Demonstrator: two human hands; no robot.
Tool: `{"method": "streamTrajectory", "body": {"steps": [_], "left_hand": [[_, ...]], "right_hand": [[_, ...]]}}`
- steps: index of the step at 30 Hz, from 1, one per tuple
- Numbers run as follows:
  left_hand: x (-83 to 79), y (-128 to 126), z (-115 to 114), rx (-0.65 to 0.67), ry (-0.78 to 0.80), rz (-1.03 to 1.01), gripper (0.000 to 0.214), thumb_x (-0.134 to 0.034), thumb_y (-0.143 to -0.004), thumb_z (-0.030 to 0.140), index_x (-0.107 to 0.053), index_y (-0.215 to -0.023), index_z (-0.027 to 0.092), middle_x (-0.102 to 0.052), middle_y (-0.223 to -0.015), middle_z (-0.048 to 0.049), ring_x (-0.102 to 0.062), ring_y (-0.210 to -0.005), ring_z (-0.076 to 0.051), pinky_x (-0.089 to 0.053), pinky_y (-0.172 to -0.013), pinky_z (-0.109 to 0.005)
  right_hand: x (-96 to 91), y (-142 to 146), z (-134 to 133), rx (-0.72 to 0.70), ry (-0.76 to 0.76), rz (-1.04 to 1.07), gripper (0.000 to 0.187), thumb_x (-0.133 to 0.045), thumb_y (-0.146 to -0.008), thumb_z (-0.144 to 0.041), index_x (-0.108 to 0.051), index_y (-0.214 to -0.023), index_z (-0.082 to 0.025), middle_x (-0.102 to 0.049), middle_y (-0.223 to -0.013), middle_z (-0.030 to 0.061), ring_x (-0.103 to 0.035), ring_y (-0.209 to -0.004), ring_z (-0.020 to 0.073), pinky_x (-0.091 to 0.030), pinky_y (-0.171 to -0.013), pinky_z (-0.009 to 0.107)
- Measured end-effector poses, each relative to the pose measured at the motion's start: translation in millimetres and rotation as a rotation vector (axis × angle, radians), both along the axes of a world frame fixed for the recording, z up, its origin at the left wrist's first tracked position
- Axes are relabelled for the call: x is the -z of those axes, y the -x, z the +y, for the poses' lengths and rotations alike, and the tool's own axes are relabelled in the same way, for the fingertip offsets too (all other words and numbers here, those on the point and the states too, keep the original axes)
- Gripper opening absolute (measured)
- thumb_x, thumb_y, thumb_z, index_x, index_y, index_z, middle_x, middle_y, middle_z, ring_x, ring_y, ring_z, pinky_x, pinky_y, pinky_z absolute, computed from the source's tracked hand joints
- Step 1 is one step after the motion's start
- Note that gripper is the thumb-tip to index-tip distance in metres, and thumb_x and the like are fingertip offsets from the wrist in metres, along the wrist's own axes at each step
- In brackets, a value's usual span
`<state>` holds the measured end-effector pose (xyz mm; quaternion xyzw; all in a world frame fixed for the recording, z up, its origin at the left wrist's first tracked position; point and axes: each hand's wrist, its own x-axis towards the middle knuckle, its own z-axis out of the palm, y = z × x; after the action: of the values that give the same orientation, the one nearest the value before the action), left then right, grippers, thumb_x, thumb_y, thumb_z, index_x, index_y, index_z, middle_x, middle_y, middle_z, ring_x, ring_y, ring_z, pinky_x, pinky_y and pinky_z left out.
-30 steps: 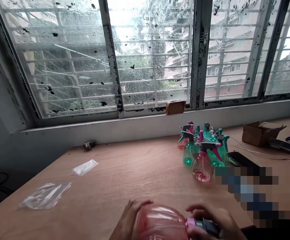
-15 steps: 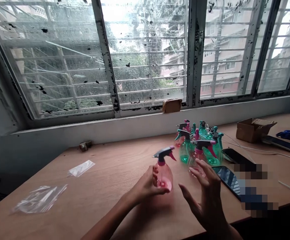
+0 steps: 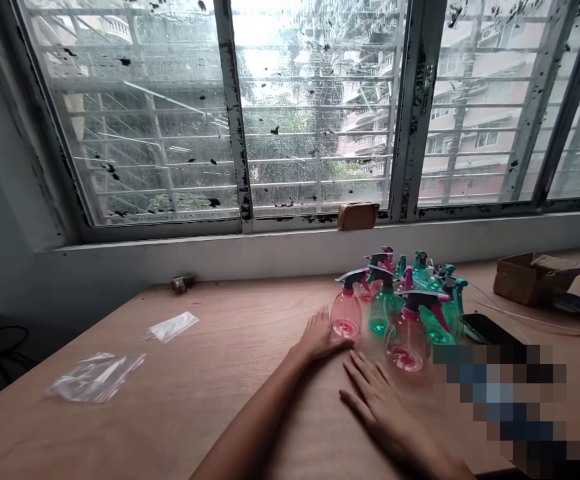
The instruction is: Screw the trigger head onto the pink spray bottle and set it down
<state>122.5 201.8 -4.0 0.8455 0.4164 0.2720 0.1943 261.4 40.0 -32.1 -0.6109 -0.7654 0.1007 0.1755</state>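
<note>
A pink spray bottle with a dark head and pink trigger stands upright on the wooden table. My left hand rests at its left side, fingers stretched out and thumb lying in front of its base; whether they touch is hard to tell. Palm down on the table, my right hand has its fingers spread and holds nothing. Just beyond its fingertips stands a second pink spray bottle. Between and behind these two are a green spray bottle and several more green and pink ones, partly hidden.
Flat plastic bags and a white packet lie at the left. To the right are a black phone, a white cable and an open cardboard box. A brown block sits on the windowsill.
The pink bottle in my left hand has moved away to the group and now stands beside the green one. My left hand has loosened; my right hand has come down flat onto the table.
</note>
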Motion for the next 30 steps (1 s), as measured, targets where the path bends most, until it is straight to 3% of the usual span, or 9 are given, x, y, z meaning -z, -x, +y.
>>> {"method": "streamTrajectory", "body": {"steps": [6, 10, 12, 16, 18, 20, 23, 30], "left_hand": [[-3.1, 81.6, -4.4, -0.042, -0.144, 0.281, 0.038, -0.065, -0.098, 0.036, -0.060, -0.133, 0.021, -0.060, -0.142, -0.0107, -0.063, -0.121, -0.030, -0.053, -0.101, -0.054], [-12.8, 140.8, -2.6, -0.204, -0.190, 0.369, 0.035, -0.065, -0.099, 0.035, -0.061, -0.131, 0.022, -0.061, -0.139, -0.0103, -0.065, -0.117, -0.028, -0.055, -0.098, -0.051], [-17.0, 158.5, 0.4, -0.320, -0.219, 0.389, 0.033, -0.064, -0.099, 0.034, -0.062, -0.130, 0.021, -0.062, -0.138, -0.0101, -0.065, -0.116, -0.027, -0.055, -0.097, -0.051], [-22.6, 166.8, 9.0, -0.533, -0.315, 0.394, 0.037, -0.066, -0.098, 0.034, -0.061, -0.131, 0.020, -0.062, -0.138, -0.0104, -0.065, -0.117, -0.029, -0.055, -0.097, -0.052], [-23.4, 164.3, 13.1, -0.622, -0.377, 0.377, 0.041, -0.066, -0.098, 0.036, -0.058, -0.135, 0.020, -0.059, -0.142, -0.0110, -0.063, -0.121, -0.030, -0.053, -0.100, -0.055], [-22.4, 162.4, 17.0, -0.677, -0.416, 0.371, 0.044, -0.066, -0.098, 0.037, -0.056, -0.137, 0.021, -0.056, -0.145, -0.0114, -0.060, -0.124, -0.032, -0.051, -0.102, -0.057], [-18.2, 163.5, 23.6, -0.684, -0.392, 0.401, 0.045, -0.066, -0.097, 0.037, -0.056, -0.138, 0.021, -0.055, -0.147, -0.0115, -0.059, -0.126, -0.032, -0.050, -0.103, -0.058], [-9.1, 171.0, 38.9, -0.588, -0.195, 0.506, 0.042, -0.066, -0.098, 0.036, -0.058, -0.135, 0.021, -0.058, -0.143, -0.0111, -0.061, -0.123, -0.031, -0.051, -0.102, -0.056]], "right_hand": [[-24.3, 12.4, 6.6, -0.114, 0.056, -0.038, 0.076, -0.029, -0.104, -0.060, -0.033, -0.158, -0.007, -0.024, -0.167, 0.0183, -0.019, -0.156, 0.0348, -0.019, -0.126, 0.057], [-28.5, 35.3, 46.7, -0.170, -0.012, -0.034, 0.068, -0.033, -0.107, -0.053, -0.040, -0.155, -0.006, -0.030, -0.166, 0.0228, -0.022, -0.156, 0.0335, -0.021, -0.127, 0.050], [-30.9, 51.2, 74.5, -0.187, -0.055, -0.027, 0.058, -0.042, -0.106, -0.048, -0.047, -0.151, -0.012, -0.038, -0.163, 0.0209, -0.031, -0.153, 0.0332, -0.026, -0.125, 0.052], [-38.8, 74.9, 123.7, -0.149, -0.150, 0.011, 0.044, -0.064, -0.099, -0.040, -0.057, -0.138, -0.021, -0.053, -0.151, 0.0110, -0.054, -0.134, 0.0327, -0.043, -0.110, 0.060], [-40.8, 78.3, 139.0, -0.091, -0.198, 0.037, 0.047, -0.064, -0.098, -0.039, -0.055, -0.141, -0.022, -0.049, -0.154, 0.0111, -0.051, -0.136, 0.0340, -0.041, -0.111, 0.061], [-39.5, 77.5, 148.3, -0.033, -0.220, 0.055, 0.056, -0.063, -0.098, -0.043, -0.047, -0.148, -0.024, -0.038, -0.163, 0.0111, -0.039, -0.145, 0.0371, -0.031, -0.117, 0.065], [-33.2, 74.2, 156.2, 0.006, -0.177, 0.051, 0.065, -0.063, -0.097, -0.047, -0.039, -0.154, -0.026, -0.026, -0.169, 0.0104, -0.026, -0.151, 0.0395, -0.021, -0.120, 0.067], [-24.6, 77.1, 168.0, 0.030, -0.002, -0.033, 0.053, -0.065, -0.097, -0.039, -0.050, -0.146, -0.024, -0.042, -0.160, 0.0109, -0.043, -0.142, 0.0366, -0.034, -0.115, 0.065]]}}
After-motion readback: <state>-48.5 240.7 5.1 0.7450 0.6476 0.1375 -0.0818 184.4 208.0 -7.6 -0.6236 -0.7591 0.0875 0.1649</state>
